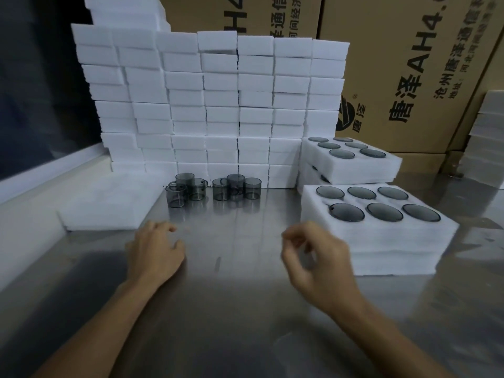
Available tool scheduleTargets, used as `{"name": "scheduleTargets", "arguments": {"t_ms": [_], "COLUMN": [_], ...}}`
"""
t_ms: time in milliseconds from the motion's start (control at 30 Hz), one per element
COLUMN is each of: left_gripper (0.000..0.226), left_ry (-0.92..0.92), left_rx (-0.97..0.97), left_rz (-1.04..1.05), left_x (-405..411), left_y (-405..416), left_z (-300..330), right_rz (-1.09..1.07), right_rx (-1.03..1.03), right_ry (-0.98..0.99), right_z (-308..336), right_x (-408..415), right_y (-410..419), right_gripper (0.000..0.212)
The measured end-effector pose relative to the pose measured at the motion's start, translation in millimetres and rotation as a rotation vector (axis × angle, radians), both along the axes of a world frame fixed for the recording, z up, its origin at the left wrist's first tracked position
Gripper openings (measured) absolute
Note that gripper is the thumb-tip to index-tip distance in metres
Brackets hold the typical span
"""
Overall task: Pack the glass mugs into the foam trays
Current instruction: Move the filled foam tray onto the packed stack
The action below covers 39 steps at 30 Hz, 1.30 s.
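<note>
Both hands are held low over the steel counter (245,309), nothing grasped: the left hand (155,252) is relaxed with its fingers loosely bent, the right hand (319,257) loosely curled around nothing. Six loose glass mugs (215,188) are clustered farther back, between the hands. A filled foam tray (381,241) is set just right of the right hand, another filled tray (351,162) stacked behind it.

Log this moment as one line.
left hand: empty | right hand: empty | near foam tray: full | loose mugs: on table
</note>
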<state>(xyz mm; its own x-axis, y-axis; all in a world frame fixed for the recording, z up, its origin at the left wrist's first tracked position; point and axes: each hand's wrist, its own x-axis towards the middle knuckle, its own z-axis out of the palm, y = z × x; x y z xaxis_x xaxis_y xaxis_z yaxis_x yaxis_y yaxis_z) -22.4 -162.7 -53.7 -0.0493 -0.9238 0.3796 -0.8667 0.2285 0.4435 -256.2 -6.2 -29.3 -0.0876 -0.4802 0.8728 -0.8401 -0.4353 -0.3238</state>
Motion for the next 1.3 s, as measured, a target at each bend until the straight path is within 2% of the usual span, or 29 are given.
{"name": "scheduleTargets", "arguments": {"t_ms": [100,200,333,500,600,700,833,967,1067,1300], "left_gripper": [0.037,0.047,0.066,0.076,0.072,0.068,0.056,0.042,0.043,0.029], "left_ry": [0.025,0.008,-0.091,-0.079,-0.103,-0.121,-0.076,-0.047,-0.037,0.010], "left_rx": [-0.011,-0.040,-0.009,0.075,0.031,-0.012,-0.078,-0.126,-0.162,-0.250], "left_rz": [0.074,0.087,0.137,0.154,0.171,0.198,0.252,0.305,0.346,0.318], "left_x": [11,16,25,31,35,39,39,42,47,45], "left_y": [-5,-9,-21,-32,-36,-40,-39,-37,-37,-38], "left_z": [4,4,2,1,2,3,5,4,3,9], "right_rz": [0.096,0.086,-0.076,-0.268,-0.307,-0.177,-0.075,-0.030,-0.018,-0.019], "right_rx": [0.320,0.593,0.698,0.808,0.806,0.717,0.625,0.623,0.611,0.607], "right_ry": [-0.058,-0.082,-0.135,-0.142,-0.246,-0.590,-0.753,-0.793,-0.798,-0.772], "right_z": [-20,-31,-35,-35,-31,-29,-31,-31,-32,-34], "right_x": [10,7,1,-3,-5,-8,-14,-13,-14,-14], "right_y": [-18,-36,-62,-87,-94,-90,-81,-79,-80,-82], "right_gripper": [0.006,0.009,0.005,0.011,0.013,0.014,0.015,0.015,0.016,0.014]}}
